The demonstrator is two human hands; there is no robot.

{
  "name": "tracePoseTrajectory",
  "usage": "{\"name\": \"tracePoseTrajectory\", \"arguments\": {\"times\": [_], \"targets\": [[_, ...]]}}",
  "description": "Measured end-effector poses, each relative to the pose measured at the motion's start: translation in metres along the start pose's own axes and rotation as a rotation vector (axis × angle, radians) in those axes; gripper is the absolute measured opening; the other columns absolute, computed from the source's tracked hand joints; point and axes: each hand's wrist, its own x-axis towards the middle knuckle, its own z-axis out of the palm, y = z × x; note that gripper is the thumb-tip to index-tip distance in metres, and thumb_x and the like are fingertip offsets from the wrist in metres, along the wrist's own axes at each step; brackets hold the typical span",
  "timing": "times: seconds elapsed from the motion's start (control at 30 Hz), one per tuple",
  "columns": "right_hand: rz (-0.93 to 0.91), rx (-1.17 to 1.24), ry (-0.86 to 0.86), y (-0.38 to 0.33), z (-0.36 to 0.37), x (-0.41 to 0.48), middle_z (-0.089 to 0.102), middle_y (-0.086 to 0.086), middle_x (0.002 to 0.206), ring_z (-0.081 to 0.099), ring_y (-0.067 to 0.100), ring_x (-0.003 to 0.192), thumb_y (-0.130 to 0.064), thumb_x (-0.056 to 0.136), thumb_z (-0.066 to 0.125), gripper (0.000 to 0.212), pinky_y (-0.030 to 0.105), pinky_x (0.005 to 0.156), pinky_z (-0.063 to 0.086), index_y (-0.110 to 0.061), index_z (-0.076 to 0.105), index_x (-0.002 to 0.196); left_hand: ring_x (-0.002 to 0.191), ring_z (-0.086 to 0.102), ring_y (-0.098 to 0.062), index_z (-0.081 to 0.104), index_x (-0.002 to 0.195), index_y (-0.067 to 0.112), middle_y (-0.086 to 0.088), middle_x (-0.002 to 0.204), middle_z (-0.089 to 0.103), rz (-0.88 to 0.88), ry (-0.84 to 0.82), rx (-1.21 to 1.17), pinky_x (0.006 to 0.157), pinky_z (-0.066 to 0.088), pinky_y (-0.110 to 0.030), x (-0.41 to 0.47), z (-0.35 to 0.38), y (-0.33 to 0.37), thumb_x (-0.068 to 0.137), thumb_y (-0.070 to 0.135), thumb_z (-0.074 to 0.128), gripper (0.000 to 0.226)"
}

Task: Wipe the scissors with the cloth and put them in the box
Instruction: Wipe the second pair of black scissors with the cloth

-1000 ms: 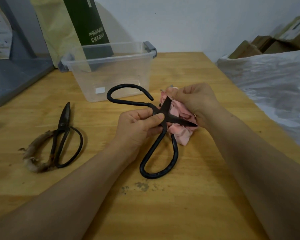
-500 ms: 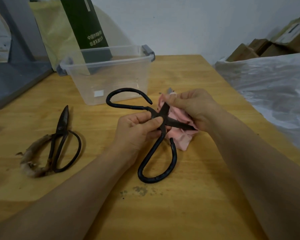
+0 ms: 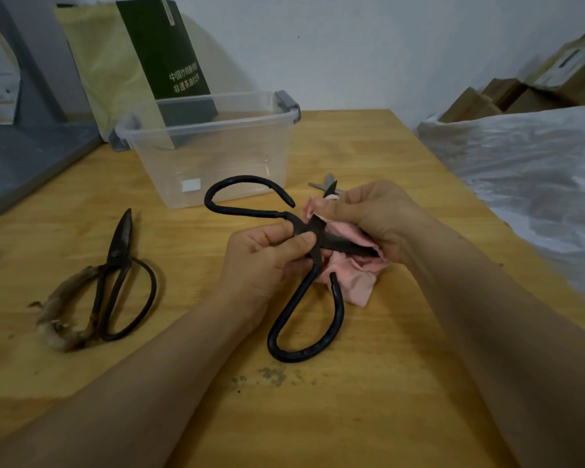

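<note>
Wooden table [image 3: 368, 417], open-topped clear box [image 3: 217, 153], left hand [image 3: 264, 261] pinching black scissors [image 3: 298, 295], right hand [image 3: 379, 217] gripping pink cloth [image 3: 355, 282] round blade [image 3: 345, 246].

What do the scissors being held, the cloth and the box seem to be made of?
Scissors: dark, dull metal, likely iron or steel; thick bent-rod handles, no shine. Cloth: soft pink fabric, bunched and creased. Box: clear plastic with see-through walls; its grey clips are probably plastic too.

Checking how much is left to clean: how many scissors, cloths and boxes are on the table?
Scissors: 3 (held pair, wrapped-handle pair, grey blades behind the right hand)
Cloth: 1
Box: 1
Total: 5
</note>
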Motion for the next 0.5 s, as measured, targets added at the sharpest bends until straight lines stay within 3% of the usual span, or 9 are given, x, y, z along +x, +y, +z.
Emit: {"name": "tracePoseTrajectory", "arguments": {"times": [0.1,0.17,0.3,0.43,0.5], "targets": [[-0.011,0.112,0.117,-0.003,-0.001,0.005,0.069,0.011,0.059,0.064,0.02,0.051,-0.017,0.073,0.078,0.021,0.026,0.049,0.053,0.001,0.067,0.075,0.077,0.07,-0.023,0.067,0.095,-0.006,-0.018,0.09,0.073,0.008,-0.034,0.036,0.066,0.058,-0.025,-0.002,0.002,0.0,0.086,-0.002,0.058,0.014],[-0.031,0.123,0.204,-0.005,-0.004,0.009,0.068,0.008,0.056,0.064,0.018,0.05,-0.021,0.076,0.077,0.021,0.026,0.052,0.054,-0.004,0.066,0.07,0.082,0.07,-0.023,0.068,0.097,-0.005,-0.016,0.093,0.073,0.007,-0.052,0.072,0.069,0.057,-0.025,-0.003,0.002,-0.001,0.086,0.0,0.059,0.015],[0.025,0.011,0.106,-0.003,-0.004,0.0,0.072,0.02,0.079,0.068,0.031,0.072,-0.028,0.066,0.081,0.042,0.044,0.071,0.057,0.006,0.068,0.087,0.088,0.069,-0.035,0.068,0.096,-0.006,-0.02,0.093,0.072,0.002,-0.016,0.066,0.077,0.056,-0.035,-0.001,0.002,-0.002,0.086,0.0,0.059,0.014],[0.035,0.09,0.114,-0.005,0.002,0.001,0.069,0.019,0.074,0.065,0.029,0.067,-0.018,0.071,0.08,0.025,0.042,0.067,0.056,0.002,0.065,0.074,0.089,0.069,-0.034,0.068,0.098,-0.006,-0.02,0.093,0.072,-0.009,0.0,0.06,0.078,0.057,-0.034,0.0,0.003,-0.001,0.086,0.0,0.059,0.016],[0.074,0.192,0.121,-0.006,0.004,0.005,0.069,0.024,0.086,0.065,0.031,0.075,-0.015,0.074,0.079,0.026,0.046,0.074,0.056,0.006,0.066,0.084,0.088,0.069,-0.032,0.067,0.099,-0.006,-0.021,0.093,0.072,-0.01,0.007,0.052,0.078,0.057,-0.033,0.0,0.004,0.0,0.086,-0.001,0.059,0.016]]}}
